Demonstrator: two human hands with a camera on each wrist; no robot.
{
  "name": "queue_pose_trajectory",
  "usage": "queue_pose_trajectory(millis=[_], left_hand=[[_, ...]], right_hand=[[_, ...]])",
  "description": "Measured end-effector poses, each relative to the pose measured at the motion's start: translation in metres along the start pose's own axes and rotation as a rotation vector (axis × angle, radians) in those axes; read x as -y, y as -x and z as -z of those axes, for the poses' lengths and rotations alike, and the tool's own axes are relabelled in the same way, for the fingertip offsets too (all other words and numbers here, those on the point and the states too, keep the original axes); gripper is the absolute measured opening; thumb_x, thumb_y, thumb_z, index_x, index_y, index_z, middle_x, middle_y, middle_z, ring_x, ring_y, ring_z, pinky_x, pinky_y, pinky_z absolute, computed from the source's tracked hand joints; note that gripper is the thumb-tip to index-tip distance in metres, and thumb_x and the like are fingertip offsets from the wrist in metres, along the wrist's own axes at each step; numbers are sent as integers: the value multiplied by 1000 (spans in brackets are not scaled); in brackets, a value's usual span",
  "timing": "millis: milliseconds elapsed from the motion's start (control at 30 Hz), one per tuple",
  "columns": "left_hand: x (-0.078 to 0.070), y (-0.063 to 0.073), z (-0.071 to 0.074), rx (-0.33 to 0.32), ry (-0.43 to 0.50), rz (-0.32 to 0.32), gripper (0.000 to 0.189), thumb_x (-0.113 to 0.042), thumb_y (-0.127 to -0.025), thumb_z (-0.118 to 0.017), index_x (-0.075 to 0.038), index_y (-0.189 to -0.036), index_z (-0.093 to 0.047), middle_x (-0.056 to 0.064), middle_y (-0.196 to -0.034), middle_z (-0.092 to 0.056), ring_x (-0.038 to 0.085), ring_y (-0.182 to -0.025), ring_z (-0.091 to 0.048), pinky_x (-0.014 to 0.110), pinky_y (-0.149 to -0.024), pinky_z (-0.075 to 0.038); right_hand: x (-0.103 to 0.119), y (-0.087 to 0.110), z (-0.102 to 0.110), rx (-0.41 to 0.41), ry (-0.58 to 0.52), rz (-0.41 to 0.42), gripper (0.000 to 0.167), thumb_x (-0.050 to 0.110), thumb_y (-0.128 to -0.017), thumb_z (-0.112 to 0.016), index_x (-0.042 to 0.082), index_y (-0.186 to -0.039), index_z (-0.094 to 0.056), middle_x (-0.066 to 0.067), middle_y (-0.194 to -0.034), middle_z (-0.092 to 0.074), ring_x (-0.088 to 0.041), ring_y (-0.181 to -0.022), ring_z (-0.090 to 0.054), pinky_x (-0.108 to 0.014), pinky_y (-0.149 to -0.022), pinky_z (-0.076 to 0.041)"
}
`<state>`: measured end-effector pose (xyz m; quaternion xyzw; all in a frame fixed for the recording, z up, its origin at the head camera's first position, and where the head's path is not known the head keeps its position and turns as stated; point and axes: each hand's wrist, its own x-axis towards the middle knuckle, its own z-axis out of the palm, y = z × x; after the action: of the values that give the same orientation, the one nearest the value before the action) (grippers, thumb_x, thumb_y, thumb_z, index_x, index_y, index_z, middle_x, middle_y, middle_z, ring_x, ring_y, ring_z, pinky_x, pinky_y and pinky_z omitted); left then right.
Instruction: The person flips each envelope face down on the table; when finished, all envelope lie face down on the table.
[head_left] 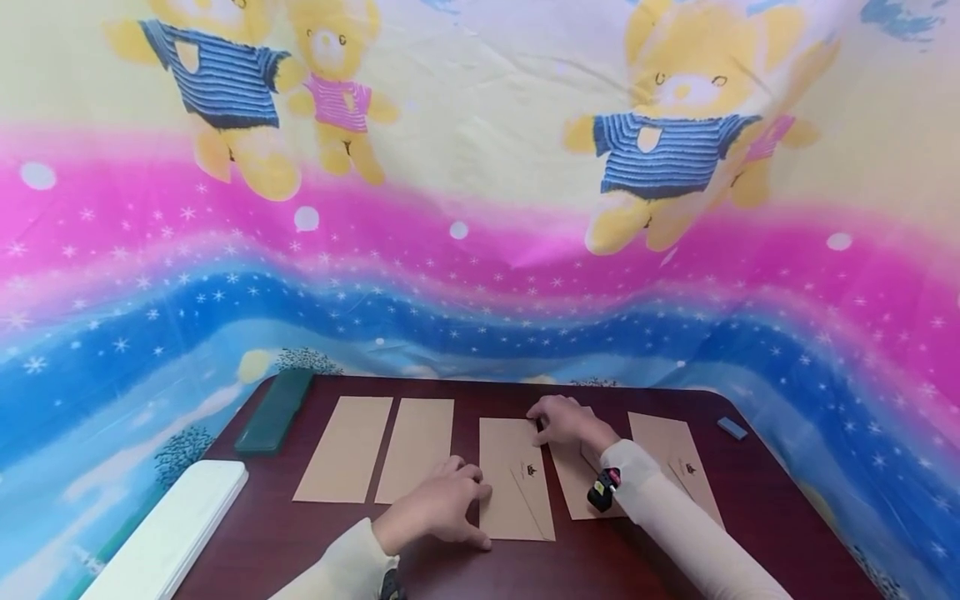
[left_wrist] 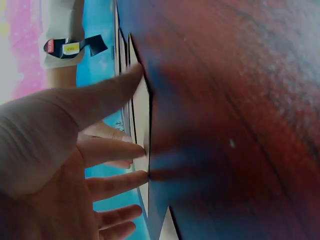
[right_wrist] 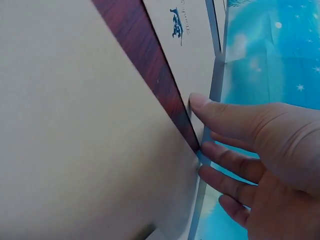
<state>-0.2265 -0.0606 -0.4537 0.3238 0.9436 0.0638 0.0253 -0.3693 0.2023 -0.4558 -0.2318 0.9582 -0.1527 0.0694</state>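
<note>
A brown paper envelope [head_left: 510,500] with a small dark crown print lies in the middle of the table, between my hands. My left hand [head_left: 442,500] is at its left side, thumb near the lower corner; in the left wrist view the extended fingertips [left_wrist: 142,176] meet its edge. At the envelope's upper right corner is my right hand [head_left: 570,422]. The right wrist view shows my thumb [right_wrist: 200,100] on the printed envelope [right_wrist: 175,55] and the other fingers by the corner. Another envelope [head_left: 573,487] lies beneath my right wrist.
Two plain envelopes [head_left: 347,450] [head_left: 416,446] lie to the left, one more printed envelope [head_left: 671,446] to the right. A green case [head_left: 276,412] and a white case [head_left: 176,525] line the table's left side. A small blue-grey block [head_left: 732,428] sits near the right edge. A patterned curtain [head_left: 480,250] hangs behind.
</note>
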Motion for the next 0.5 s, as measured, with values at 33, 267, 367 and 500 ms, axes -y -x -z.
queue_pose_trajectory(millis=[33,267,367,500], left_hand=[[-1,0,-1,-2,-13,0,60,-62,-74,-84,-26,-120,-73,-1,-131,-63,19,-113,-48,33,-97,-41],[-5,0,-4,-42,-83,3,47,-60,-72,-86,-25,-102,-74,-4,-116,-63,16,-95,-45,29,-84,-38],[-7,-1,-4,-56,-110,0,42,-61,-71,-85,-26,-91,-73,-6,-109,-62,14,-88,-42,27,-77,-35],[-8,-4,-4,-72,-128,9,39,-60,-69,-87,-27,-78,-70,-9,-97,-59,13,-84,-37,26,-72,-31]], right_hand=[[1,0,0,-2,6,0,47,21,-87,-83,8,-131,-70,-6,-95,-69,-22,-84,-61,-47,-96,-39],[9,-6,5,41,32,-16,47,18,-84,-86,8,-128,-72,-7,-125,-73,-29,-120,-64,-59,-115,-29],[13,-11,8,74,26,-27,34,18,-83,-86,5,-112,-76,-9,-105,-75,-25,-98,-66,-57,-109,-29],[14,-16,10,88,17,-44,29,18,-83,-87,6,-107,-75,-6,-91,-71,-18,-83,-59,-57,-106,-29]])
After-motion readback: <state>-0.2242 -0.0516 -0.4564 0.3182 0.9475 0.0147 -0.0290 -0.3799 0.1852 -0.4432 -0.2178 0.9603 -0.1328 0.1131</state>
